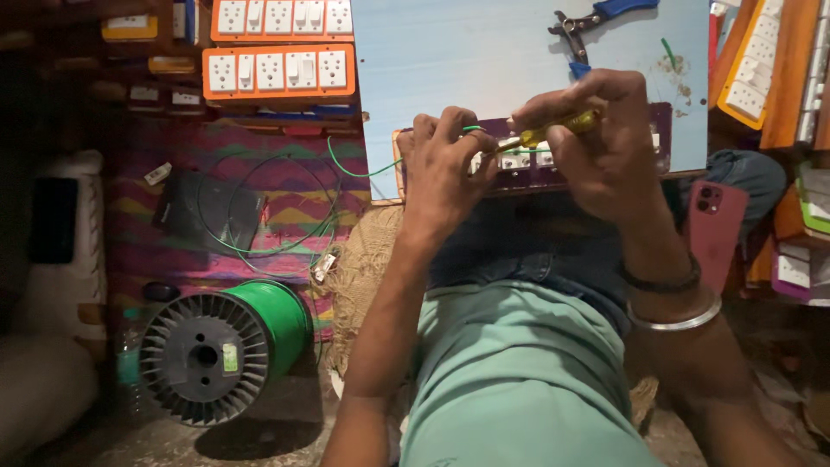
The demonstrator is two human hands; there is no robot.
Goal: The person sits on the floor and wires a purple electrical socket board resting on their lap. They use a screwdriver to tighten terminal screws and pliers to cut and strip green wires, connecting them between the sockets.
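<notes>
Right hand point(605, 143) fingers clamped on yellow screwdriver point(553, 130), left hand point(445, 164) pinching green wire point(363, 170) at switch board point(596, 169) on my lap; risk: tip slips, wire pulls free.

The hands point(527, 156) hide most of the switchboard point(596, 169) and the screwdriver's tip.

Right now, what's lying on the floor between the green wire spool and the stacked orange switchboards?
In the head view, a dark flat pad and loose green wire loops lie on striped cloth between spool and switchboards.
</notes>
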